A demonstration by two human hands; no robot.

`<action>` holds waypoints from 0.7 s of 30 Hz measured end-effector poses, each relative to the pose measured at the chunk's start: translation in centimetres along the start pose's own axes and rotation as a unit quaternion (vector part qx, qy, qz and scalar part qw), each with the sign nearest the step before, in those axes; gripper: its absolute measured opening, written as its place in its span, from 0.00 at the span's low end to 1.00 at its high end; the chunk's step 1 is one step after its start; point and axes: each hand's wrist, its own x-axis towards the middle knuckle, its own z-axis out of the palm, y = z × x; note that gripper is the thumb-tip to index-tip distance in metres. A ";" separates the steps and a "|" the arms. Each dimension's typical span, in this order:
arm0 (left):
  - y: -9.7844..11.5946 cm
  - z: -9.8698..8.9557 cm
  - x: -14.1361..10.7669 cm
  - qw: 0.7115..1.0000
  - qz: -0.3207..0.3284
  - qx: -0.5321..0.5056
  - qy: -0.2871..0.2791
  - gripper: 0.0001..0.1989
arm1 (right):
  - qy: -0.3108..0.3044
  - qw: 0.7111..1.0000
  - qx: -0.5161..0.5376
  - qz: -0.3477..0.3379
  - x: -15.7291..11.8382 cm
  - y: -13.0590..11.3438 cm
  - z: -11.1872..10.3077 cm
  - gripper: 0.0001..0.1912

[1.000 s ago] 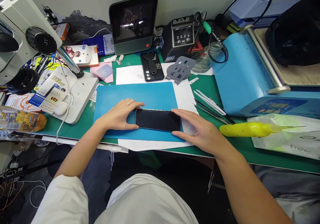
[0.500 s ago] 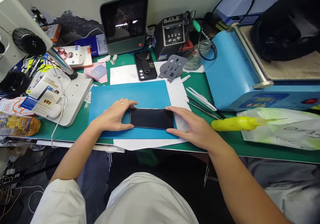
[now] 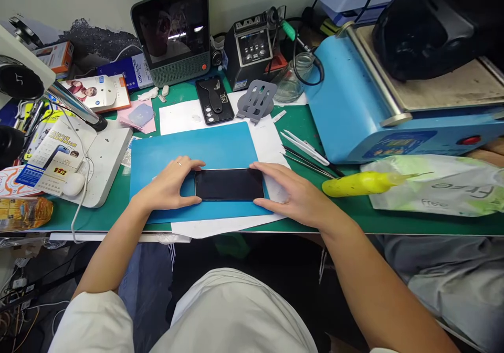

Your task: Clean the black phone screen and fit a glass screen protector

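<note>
Over the feed I log: phone (image 3: pixel 229 185) on mat (image 3: pixel 192 145), front right portion; left hand (image 3: pixel 170 186) grips the phone's left end, fingers (image 3: pixel 195 163) spread; right hand (image 3: pixel 292 193) likewise clasps the right end; case (image 3: pixel 213 102) behind mat

Head-worn camera above bench (image 3: pixel 346 222), facing forward, down at hands (image 3: pixel 169 187).
</note>
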 end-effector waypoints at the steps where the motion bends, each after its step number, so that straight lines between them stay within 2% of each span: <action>1: 0.0 0.0 0.0 1.000 0.002 -0.001 0.000 0.33 | 0.001 1.000 -0.001 -0.002 0.0 0.1 0.0 0.33; 11: 0.3 0.0 0.1 1.000 0.010 -0.011 -0.005 0.31 | -0.002 1.000 -0.010 -0.009 -0.3 0.6 0.4 0.34; 21: -0.2 0.5 0.0 0.999 0.031 -0.017 0.006 0.34 | 0.004 1.000 -0.017 -0.009 -0.5 0.8 0.7 0.34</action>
